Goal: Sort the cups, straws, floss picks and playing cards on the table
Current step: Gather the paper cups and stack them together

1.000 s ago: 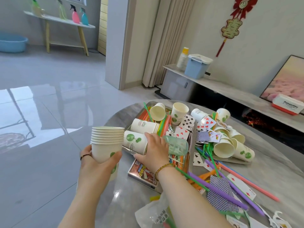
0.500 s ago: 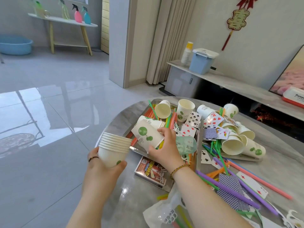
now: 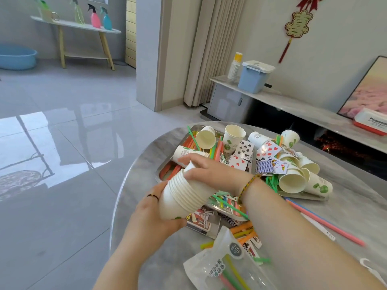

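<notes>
The left hand (image 3: pixel 155 216) grips the base of a tilted stack of paper cups (image 3: pixel 184 193), while the right hand (image 3: pixel 211 170) closes over its mouth end, apparently seating one more cup. Behind them on the counter (image 3: pixel 142 197), a metal tray (image 3: pixel 159 174) holds loose cups, coloured straws (image 3: pixel 216 148) and playing cards (image 3: pixel 243 150). A straw packet (image 3: pixel 222 266) lies nearest the camera.

One head-worn wide-angle camera looks forward and down, close over the table (image 3: pixel 159 147) and tiled floor (image 3: pixel 62 164).
</notes>
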### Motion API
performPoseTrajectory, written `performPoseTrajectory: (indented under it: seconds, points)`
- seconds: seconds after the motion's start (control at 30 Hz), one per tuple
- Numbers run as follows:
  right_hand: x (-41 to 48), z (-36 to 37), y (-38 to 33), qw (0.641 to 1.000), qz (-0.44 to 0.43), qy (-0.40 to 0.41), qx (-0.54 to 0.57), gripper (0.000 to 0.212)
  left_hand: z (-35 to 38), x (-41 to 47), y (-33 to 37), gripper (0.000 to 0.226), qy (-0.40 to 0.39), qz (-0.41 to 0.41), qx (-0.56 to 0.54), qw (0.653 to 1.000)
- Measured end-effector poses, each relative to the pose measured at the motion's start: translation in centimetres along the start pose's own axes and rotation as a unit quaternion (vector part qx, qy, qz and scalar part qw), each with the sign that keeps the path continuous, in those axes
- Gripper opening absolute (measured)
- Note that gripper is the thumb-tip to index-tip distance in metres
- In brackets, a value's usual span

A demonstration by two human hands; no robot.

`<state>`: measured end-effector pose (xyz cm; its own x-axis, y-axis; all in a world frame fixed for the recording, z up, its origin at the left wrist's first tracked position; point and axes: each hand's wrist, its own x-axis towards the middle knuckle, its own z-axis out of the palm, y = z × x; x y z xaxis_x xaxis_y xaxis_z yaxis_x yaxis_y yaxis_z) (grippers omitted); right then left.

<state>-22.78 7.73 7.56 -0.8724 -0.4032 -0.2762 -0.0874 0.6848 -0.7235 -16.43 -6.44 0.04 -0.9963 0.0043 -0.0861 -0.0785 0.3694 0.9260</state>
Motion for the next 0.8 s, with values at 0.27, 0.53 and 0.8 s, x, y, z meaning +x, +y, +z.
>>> performPoseTrajectory:
  seconds: [0.27, 0.53, 0.8]
  points:
    - [4.6, -0.7, 2.3, 0.962, 0.051, 0.247, -0.103, 0.053, -0.6, 1.1, -1.8, 0.058, 0.095, -0.064, -0.049, 0.992]
    - [8.0, 0.4, 6.6, 0.934, 0.12, 0.204, -0.269, 0.071, 0.2, 1.5, -1.9, 0.058, 0.094, -0.061, -0.062, 0.992]
    - [8.4, 0.4, 6.9, 0.953, 0.076, 0.22, -0.194, 0.075, 0.3, 1.1, -1.2, 0.055, 0.074, -0.051, -0.035, 0.995]
